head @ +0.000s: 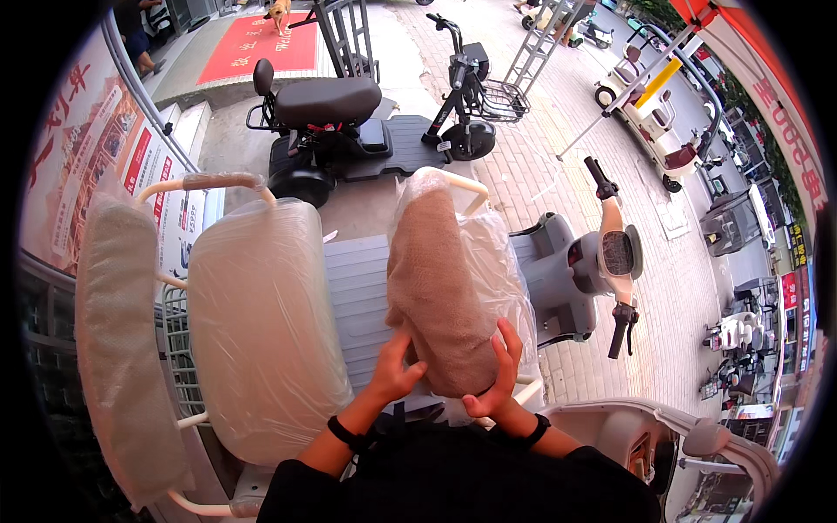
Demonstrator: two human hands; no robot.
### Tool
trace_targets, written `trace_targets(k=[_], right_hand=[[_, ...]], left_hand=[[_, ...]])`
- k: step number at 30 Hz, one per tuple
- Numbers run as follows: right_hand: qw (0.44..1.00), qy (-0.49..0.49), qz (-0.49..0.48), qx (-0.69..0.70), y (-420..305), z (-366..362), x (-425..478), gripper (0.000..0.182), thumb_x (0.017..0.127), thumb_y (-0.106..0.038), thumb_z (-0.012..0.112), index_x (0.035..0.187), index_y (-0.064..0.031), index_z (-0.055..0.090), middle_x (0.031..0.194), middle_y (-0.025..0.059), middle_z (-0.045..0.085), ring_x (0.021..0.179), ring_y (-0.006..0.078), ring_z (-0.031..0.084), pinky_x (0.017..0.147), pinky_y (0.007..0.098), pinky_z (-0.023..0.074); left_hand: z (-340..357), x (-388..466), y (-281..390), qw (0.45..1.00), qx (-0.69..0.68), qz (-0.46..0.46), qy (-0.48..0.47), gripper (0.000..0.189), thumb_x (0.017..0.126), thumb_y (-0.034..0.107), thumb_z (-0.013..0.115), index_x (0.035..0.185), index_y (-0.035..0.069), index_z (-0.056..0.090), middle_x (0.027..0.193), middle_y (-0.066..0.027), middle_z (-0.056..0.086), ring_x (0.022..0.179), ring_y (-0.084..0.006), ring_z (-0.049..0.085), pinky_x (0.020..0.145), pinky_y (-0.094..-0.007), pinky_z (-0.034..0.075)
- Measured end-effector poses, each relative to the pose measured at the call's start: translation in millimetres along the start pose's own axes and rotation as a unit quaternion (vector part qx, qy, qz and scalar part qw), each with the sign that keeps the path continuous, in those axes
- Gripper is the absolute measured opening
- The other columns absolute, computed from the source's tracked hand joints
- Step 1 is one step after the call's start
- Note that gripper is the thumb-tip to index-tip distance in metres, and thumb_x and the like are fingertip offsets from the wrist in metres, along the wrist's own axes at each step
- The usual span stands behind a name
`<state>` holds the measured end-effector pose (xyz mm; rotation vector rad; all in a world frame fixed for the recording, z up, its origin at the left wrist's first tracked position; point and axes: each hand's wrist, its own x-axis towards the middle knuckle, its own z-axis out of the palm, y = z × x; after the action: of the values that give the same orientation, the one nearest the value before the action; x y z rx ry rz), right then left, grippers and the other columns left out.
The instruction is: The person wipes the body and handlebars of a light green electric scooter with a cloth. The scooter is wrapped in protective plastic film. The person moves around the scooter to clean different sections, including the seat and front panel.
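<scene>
A brown cloth towel [439, 287] is draped lengthwise over the backrest of the front seat of a light-coloured electric tricycle. Clear plastic film [500, 261] wraps this seat and shows at both sides of the towel. My left hand [395, 371] holds the towel's left edge near its close end, thumb apart and some fingertips hidden by the cloth. Around the right side of the same end curves my right hand [500, 379], its fingers spread and its thumb low at the rim. Behind the towel lies a grey ribbed footboard [358, 294].
Left stand a film-wrapped rear seat [268, 333] and its padded backrest [124, 340]. Handlebars [614, 255] rise at the right. A black tricycle [327, 104] is parked beyond, near a red mat [248, 49] with a dog [280, 13]. A pale vehicle [654, 418] sits close at lower right.
</scene>
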<state>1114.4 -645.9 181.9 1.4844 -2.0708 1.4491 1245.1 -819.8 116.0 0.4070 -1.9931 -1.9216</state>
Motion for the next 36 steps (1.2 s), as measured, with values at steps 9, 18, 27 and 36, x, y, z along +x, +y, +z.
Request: trace_targets(k=[9,18,27,36], right_hand=[[0.998,-0.014,0.022,-0.05,3,3,-4,0.093,0.08,-0.062,0.062,0.143,0.0021,0.041,0.146,0.0337,0.039,0.134,0.0479,0.041,0.11,0.0573,0.0312],[0.997,-0.019,0.02,-0.074,4,6,-7,0.09,0.086,-0.062,0.058,0.146,0.0021,0.04,0.147,0.033,0.038,0.135,0.0468,0.04,0.111,0.0566,0.0316],[0.995,-0.062,0.013,-0.077,4,5,4,0.078,0.09,-0.056,0.056,0.139,0.0038,0.048,0.142,0.0348,0.047,0.13,0.0472,0.048,0.109,0.0541,0.0363],[0.994,-0.054,0.061,-0.069,1,5,0,0.057,0.086,-0.03,0.054,0.129,0.0079,0.058,0.137,0.0346,0.053,0.123,0.0457,0.056,0.104,0.0486,0.0438]], left_hand=[[-5,41,-9,0.994,0.015,0.079,0.074,0.077,0.084,0.037,0.061,0.143,-0.008,0.04,0.138,-0.0272,0.053,0.132,-0.0374,0.049,0.11,-0.0425,0.035],[-22,111,-27,0.992,-0.014,0.064,0.111,0.084,0.092,0.028,0.061,0.156,-0.005,0.018,0.155,-0.0294,0.034,0.145,-0.0416,0.035,0.117,-0.0421,0.03],[-5,158,-76,0.968,0.01,0.149,0.202,0.079,0.096,0.025,0.056,0.156,-0.005,0.016,0.16,-0.0276,0.024,0.149,-0.0429,0.024,0.121,-0.046,0.019],[-25,200,-68,0.957,-0.089,0.2,0.19,0.07,0.1,0.026,0.054,0.155,-0.002,0.021,0.159,-0.0237,0.029,0.146,-0.0388,0.028,0.12,-0.0433,0.023]])
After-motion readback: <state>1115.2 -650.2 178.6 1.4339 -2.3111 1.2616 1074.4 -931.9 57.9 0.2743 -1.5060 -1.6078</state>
